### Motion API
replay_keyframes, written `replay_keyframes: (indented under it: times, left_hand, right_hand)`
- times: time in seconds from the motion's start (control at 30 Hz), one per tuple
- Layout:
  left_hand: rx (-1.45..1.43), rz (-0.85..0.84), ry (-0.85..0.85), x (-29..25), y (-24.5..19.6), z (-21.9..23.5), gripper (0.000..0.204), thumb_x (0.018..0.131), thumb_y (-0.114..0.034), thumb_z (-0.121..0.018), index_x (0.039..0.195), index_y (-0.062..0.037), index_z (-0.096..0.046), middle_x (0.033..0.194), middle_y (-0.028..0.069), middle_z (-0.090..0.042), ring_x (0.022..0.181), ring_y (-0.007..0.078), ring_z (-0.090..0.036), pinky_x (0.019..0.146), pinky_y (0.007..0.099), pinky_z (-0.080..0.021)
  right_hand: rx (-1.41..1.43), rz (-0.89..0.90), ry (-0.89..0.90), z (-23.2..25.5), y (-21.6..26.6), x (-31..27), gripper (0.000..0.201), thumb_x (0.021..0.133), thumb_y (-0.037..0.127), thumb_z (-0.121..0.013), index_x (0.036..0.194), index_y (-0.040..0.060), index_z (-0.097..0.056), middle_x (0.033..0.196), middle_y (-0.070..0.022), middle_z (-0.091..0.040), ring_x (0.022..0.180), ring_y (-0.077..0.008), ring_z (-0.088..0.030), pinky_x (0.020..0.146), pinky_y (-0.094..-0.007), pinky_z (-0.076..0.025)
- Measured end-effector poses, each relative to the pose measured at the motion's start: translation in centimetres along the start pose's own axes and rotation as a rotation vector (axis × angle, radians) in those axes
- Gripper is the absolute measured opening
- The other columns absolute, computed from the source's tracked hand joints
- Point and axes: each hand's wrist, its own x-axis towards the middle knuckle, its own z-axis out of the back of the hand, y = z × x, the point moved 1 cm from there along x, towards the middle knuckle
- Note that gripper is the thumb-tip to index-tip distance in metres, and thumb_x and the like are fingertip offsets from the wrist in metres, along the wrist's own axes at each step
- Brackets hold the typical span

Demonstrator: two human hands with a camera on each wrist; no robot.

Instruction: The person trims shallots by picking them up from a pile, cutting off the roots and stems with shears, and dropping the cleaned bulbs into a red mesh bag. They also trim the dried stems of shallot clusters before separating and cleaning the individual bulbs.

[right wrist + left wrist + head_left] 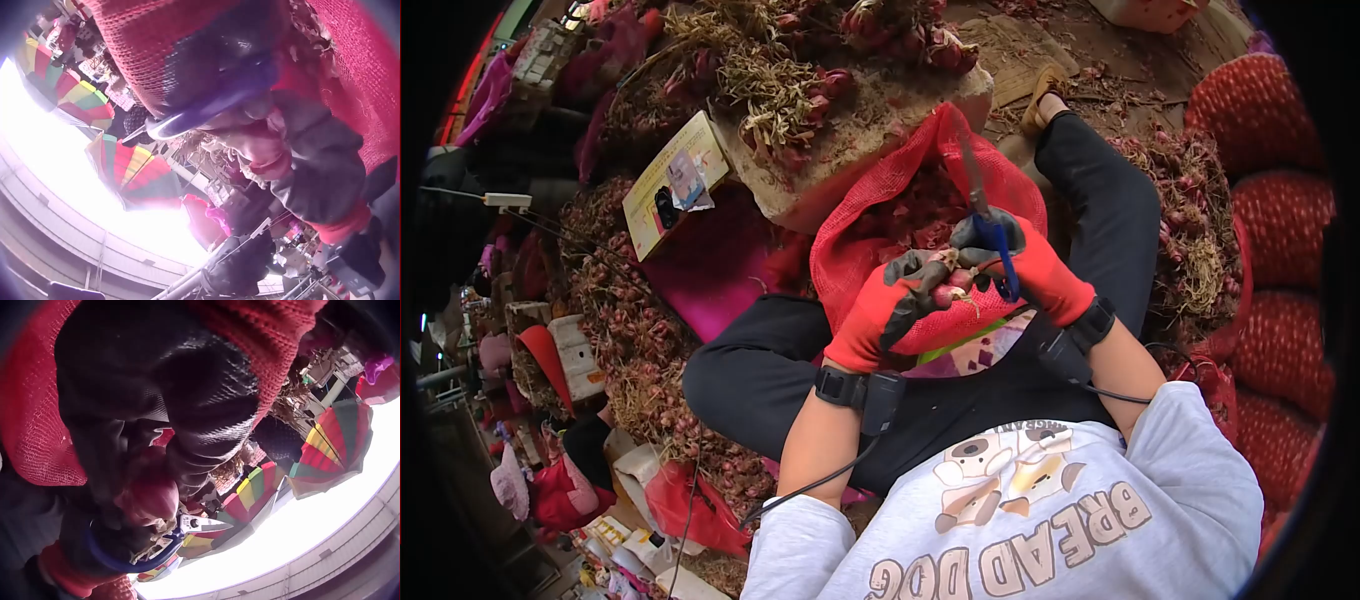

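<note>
Printed shirt (pixel 1020 510) was seen foremost. Shallots (pixel 947 296) were pinched in the curled fingers of the left hand (pixel 891 302) over a red mesh sack (pixel 842 240); blue-handled scissors (pixel 1001 246) were gripped by the curled right hand (pixel 1042 268).

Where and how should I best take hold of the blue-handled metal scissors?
Grip the blue-handled metal scissors by the blue loop handle, coming from the wearer's right and body side. That end lies nearer the person, where the red-and-black gloved right hand holds it; the metal blades point forward over the red mesh sack, so this approach should avoid the edges.
</note>
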Motion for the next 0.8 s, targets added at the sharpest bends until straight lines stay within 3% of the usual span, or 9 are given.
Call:
replay_keyframes:
  times: [0.03,0.1,0.23,0.37,0.43,0.53,0.63,0.8]
  left_hand:
    - [-0.099,0.08,-0.051,-0.1,0.2,0.2,0.023,0.096,-0.019,-0.056,0.106,0.001,-0.059,0.094,0.003,-0.062,0.076,0.0076,-0.058,0.068,0.0223,-0.048]
    - [-0.007,0.079,-0.1,-0.2,0.3,-0.2,0.02,0.098,-0.018,-0.053,0.104,-0.0003,-0.059,0.093,0.0028,-0.062,0.07,0.0043,-0.052,0.062,0.0172,-0.044]
    - [-0.037,0.083,-0.1,-0.2,1.2,0.3,0.015,0.097,-0.016,-0.056,0.102,-0.0021,-0.059,0.093,0.0028,-0.064,0.067,0.0029,-0.053,0.059,0.0156,-0.044]
    - [-0.042,0.139,-0.042,-0.1,1.1,0.8,0.015,0.096,-0.017,-0.057,0.1,-0.0032,-0.059,0.093,0.0023,-0.064,0.071,0.0051,-0.056,0.066,0.0191,-0.048]
    - [-0.05,0.142,-0.026,-0.3,1.2,0.9,0.015,0.096,-0.018,-0.057,0.101,-0.0031,-0.058,0.096,0.0023,-0.063,0.074,0.0063,-0.057,0.07,0.0209,-0.049]
    - [0.954,-0.632,0.05,0.3,1.2,1.1,0.019,0.095,-0.018,-0.058,0.106,-0.0028,-0.058,0.1,0.0034,-0.063,0.08,0.0089,-0.059,0.075,0.0236,-0.05]
    - [-0.111,0.051,-0.005,-0.7,1.1,0.2,0.023,0.094,-0.016,-0.06,0.11,-0.0002,-0.06,0.101,0.0034,-0.064,0.089,0.0105,-0.059,0.079,0.0241,-0.05]
    - [-0.066,0.048,0.008,-0.2,0.9,0.8,0.025,0.092,-0.011,-0.062,0.113,-0.0007,-0.057,0.103,0.0046,-0.063,0.095,0.0134,-0.06,0.085,0.0276,-0.05]
  right_hand:
    - [-0.018,-0.047,0.029,0.1,0.1,0.1,0.022,0.082,0.013,-0.071,0.099,0.002,-0.061,0.086,-0.0035,-0.062,0.073,-0.0084,-0.059,0.062,-0.0234,-0.049]
    - [-0.056,-0.132,0.087,0.5,0.6,0.6,0.024,0.082,0.015,-0.072,0.098,0.0024,-0.06,0.087,-0.0029,-0.062,0.074,-0.0076,-0.058,0.063,-0.023,-0.049]
    - [-0.327,-0.009,0.286,0.6,2.1,1.2,0.027,0.081,0.013,-0.073,0.102,0.0008,-0.059,0.088,-0.0027,-0.063,0.08,-0.0079,-0.057,0.071,-0.0259,-0.048]
    - [-0.4,0.144,0.194,-0.9,1.7,0.9,0.024,0.081,0.006,-0.07,0.099,-0.0006,-0.057,0.088,-0.0026,-0.062,0.082,-0.0088,-0.055,0.076,-0.027,-0.046]
    - [-0.396,0.115,0.178,-0.8,0.8,1.2,0.022,0.082,0.003,-0.067,0.101,-0.0011,-0.058,0.09,-0.0042,-0.063,0.082,-0.009,-0.056,0.076,-0.0268,-0.047]
    - [-0.269,0.011,0.11,-1.2,0.4,1.2,0.022,0.082,0.002,-0.065,0.103,-0.0011,-0.058,0.091,-0.005,-0.064,0.084,-0.0097,-0.059,0.076,-0.0266,-0.048]
    - [-0.102,-0.06,0.01,-1.4,-0.5,1.1,0.022,0.08,0.004,-0.069,0.099,0.001,-0.059,0.087,-0.0045,-0.063,0.081,-0.0098,-0.059,0.071,-0.0266,-0.048]
    - [0.109,-0.086,-0.043,-1.2,-0.8,0.4,0.024,0.078,0.004,-0.07,0.099,0.0017,-0.059,0.084,-0.004,-0.063,0.073,-0.0107,-0.06,0.064,-0.0243,-0.049]
